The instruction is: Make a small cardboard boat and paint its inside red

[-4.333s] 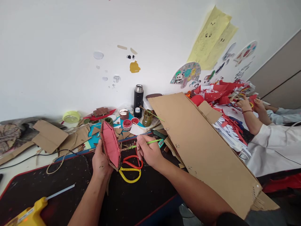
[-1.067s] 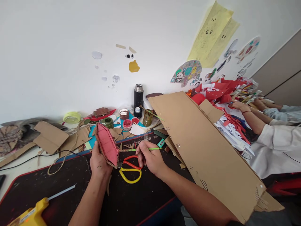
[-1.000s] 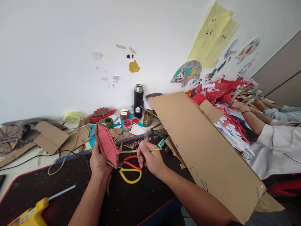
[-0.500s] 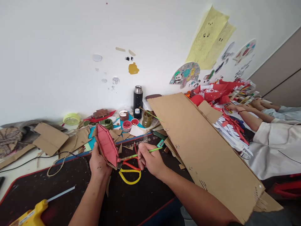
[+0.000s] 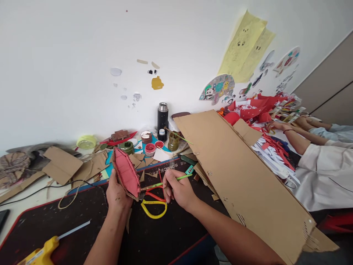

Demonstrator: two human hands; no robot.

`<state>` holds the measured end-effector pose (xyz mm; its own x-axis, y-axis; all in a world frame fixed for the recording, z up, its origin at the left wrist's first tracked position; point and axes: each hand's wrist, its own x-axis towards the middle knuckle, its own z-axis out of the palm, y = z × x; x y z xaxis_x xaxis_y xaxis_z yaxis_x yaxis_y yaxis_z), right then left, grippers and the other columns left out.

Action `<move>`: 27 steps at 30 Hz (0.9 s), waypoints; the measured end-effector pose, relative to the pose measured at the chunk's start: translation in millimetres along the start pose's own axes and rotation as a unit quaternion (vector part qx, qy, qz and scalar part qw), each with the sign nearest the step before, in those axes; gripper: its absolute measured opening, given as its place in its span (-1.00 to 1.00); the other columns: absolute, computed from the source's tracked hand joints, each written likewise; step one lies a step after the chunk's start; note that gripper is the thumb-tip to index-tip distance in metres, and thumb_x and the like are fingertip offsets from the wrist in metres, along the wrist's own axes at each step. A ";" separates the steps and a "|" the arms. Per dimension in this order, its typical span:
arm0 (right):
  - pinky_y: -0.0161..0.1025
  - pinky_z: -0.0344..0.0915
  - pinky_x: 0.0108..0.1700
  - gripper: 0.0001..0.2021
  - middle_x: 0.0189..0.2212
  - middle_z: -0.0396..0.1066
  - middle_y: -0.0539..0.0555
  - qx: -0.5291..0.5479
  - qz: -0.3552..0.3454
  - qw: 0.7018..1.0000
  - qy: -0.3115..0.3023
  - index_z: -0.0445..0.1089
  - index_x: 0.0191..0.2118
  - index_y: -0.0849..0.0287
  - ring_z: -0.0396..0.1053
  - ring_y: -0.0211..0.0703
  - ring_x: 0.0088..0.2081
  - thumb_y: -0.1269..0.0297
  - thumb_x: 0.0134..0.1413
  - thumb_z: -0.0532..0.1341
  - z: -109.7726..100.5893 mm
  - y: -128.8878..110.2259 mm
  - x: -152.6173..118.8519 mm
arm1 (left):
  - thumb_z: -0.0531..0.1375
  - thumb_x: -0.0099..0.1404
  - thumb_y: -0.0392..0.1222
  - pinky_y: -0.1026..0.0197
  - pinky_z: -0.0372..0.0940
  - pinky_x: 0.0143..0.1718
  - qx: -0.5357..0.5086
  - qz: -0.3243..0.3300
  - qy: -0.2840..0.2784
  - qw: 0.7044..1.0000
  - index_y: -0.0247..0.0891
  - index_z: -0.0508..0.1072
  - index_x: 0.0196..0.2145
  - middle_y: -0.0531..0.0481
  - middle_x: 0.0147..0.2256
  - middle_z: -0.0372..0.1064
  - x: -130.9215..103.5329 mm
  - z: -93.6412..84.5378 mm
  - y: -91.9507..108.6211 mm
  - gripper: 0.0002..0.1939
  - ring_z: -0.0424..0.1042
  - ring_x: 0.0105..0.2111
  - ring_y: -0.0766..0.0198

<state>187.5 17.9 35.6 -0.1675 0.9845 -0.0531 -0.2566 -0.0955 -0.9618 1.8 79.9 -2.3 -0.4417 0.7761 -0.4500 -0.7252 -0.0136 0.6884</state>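
Observation:
My left hand [image 5: 117, 193] is wrapped round a small boat-shaped cardboard tray [image 5: 127, 173], tilted up, its inside painted pinkish red and its outer edge bare brown. In my right hand [image 5: 178, 187] a paintbrush [image 5: 154, 186] with a green handle is pinched between thumb and fingers. The brush tip is at the lower right rim of the tray; whether it touches the paint there I cannot tell. Scissors [image 5: 154, 209] with yellow and red handles lie on the black mat [image 5: 154, 243] under the brush, partly hidden by the tray.
Behind the mat stand paint jars [image 5: 150, 149], a murky glass jar [image 5: 173, 141] and a black flask [image 5: 162, 119]. A large cardboard sheet [image 5: 239, 176] leans at right. A yellow glue gun [image 5: 41, 254] lies front left. Another person's arm [image 5: 298, 138] rests among red paper scraps.
The view has shifted slightly, so everything sits a little lower. The brush tip stays by the tray's lower right rim, and both hands keep their holds.

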 end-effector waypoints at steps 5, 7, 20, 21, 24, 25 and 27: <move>-0.43 0.02 -0.68 -0.31 -0.72 0.29 -0.11 0.014 0.013 1.000 0.005 0.34 -0.39 0.14 0.27 -0.31 -0.74 -0.52 0.14 0.27 -3.0 -0.5 -1.4 | 0.23 0.51 -0.04 0.06 0.58 -0.08 0.010 -0.003 0.020 1.000 -0.20 0.58 0.16 -0.12 -0.08 0.60 -4.1 3.5 1.4 -0.64 0.63 -0.16 0.12; -0.43 0.01 -0.68 -0.31 -0.73 0.29 -0.11 0.015 0.017 1.000 0.014 0.34 -0.39 0.14 0.26 -0.31 -0.74 -0.52 0.16 0.26 -4.1 1.9 -2.9 | 0.21 0.52 -0.04 0.07 0.58 -0.10 0.018 -0.005 0.023 1.000 -0.20 0.58 0.14 -0.11 -0.09 0.60 -6.0 4.9 1.8 -0.65 0.61 -0.21 0.16; -0.42 0.00 -0.71 -0.29 -0.76 0.22 -0.14 0.020 0.038 0.998 0.042 0.32 -0.41 0.12 0.24 -0.30 -0.76 -0.56 0.13 0.24 -4.5 9.0 0.8 | 0.14 0.58 -0.02 0.17 0.52 -0.12 0.027 -0.015 0.010 0.999 -0.28 0.65 -0.02 -0.09 -0.21 0.58 -16.9 14.8 9.8 -0.65 0.55 -0.32 0.23; -0.42 -0.01 -0.71 -0.29 -0.77 0.21 -0.15 0.021 0.035 0.998 0.046 0.32 -0.42 0.12 0.24 -0.30 -0.77 -0.55 0.13 0.25 -5.1 8.9 0.9 | 0.14 0.57 -0.02 0.17 0.52 -0.12 0.028 -0.013 0.014 0.999 -0.29 0.65 -0.03 -0.09 -0.21 0.58 -17.9 15.6 10.2 -0.65 0.55 -0.32 0.24; -0.42 -0.02 -0.71 -0.31 -0.76 0.21 -0.14 0.022 0.026 0.998 0.047 0.33 -0.41 0.12 0.24 -0.30 -0.77 -0.53 0.16 0.25 -6.2 6.9 0.9 | 0.15 0.58 -0.04 0.14 0.55 -0.13 0.031 -0.013 0.028 0.999 -0.27 0.65 -0.02 -0.07 -0.18 0.59 -21.2 17.8 10.4 -0.67 0.52 -0.37 0.28; -0.42 -0.01 -0.71 -0.31 -0.75 0.22 -0.14 0.022 0.024 0.999 0.043 0.33 -0.41 0.13 0.24 -0.30 -0.76 -0.52 0.17 0.25 -5.9 5.9 0.9 | 0.15 0.58 -0.06 0.13 0.56 -0.14 0.032 -0.014 0.033 0.999 -0.26 0.65 -0.01 -0.06 -0.17 0.59 -22.0 18.3 10.3 -0.69 0.51 -0.38 0.28; -0.42 0.01 -0.70 -0.31 -0.75 0.24 -0.13 0.023 0.023 0.999 0.032 0.34 -0.40 0.13 0.25 -0.30 -0.76 -0.53 0.17 0.24 -4.4 4.6 1.3 | 0.17 0.57 -0.08 0.11 0.57 -0.16 0.035 -0.015 0.038 0.999 -0.24 0.64 0.01 -0.06 -0.15 0.59 -22.4 18.3 9.7 -0.71 0.52 -0.37 0.27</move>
<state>190.3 19.4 29.9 -0.1194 0.9860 -0.1164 -0.2942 -0.1471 -0.9443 14.3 74.0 24.9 -0.4614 0.7256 -0.5104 -0.7005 0.0550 0.7115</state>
